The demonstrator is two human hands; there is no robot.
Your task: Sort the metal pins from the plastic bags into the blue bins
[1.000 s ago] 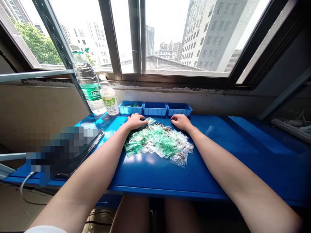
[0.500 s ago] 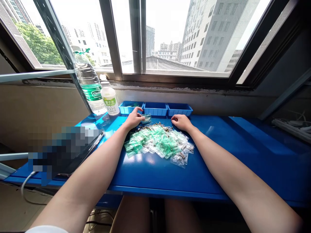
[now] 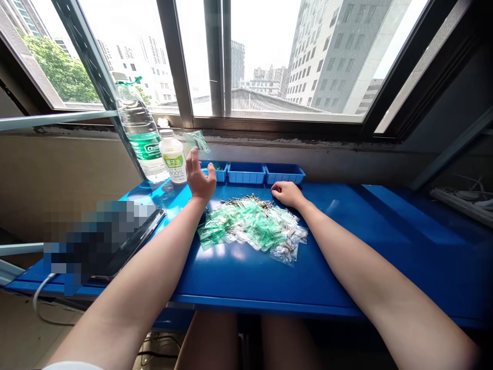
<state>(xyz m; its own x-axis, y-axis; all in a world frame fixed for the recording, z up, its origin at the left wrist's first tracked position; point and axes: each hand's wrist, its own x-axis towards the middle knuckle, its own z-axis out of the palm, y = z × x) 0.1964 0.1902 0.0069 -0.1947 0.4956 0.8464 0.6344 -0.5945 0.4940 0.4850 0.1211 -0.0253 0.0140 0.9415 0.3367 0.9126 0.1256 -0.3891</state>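
Note:
My left hand (image 3: 200,177) is raised in front of the left blue bin, fingers up and thumb apart. Just above its fingertips is a small clear-and-green plastic bag (image 3: 198,141), not pinched between thumb and fingers. My right hand (image 3: 288,194) rests on the table with curled fingers; a small dark brownish bit shows at them, too small to name. Between my arms lies a pile of clear and green small bags (image 3: 254,226), with loose thin metal pieces (image 3: 252,199) along its far edge.
Three blue bins, left (image 3: 220,173), middle (image 3: 246,173) and right (image 3: 285,173), line the table's (image 3: 269,282) back; green bags show in the left one. A white bottle (image 3: 174,159) and large water bottle (image 3: 144,139) stand left. A dark, partly blurred device (image 3: 146,231) lies nearer.
My left hand has risen and moved left from beside the pile, and its fingers have spread. The small bag went from the table up into the air. My right hand has stayed put.

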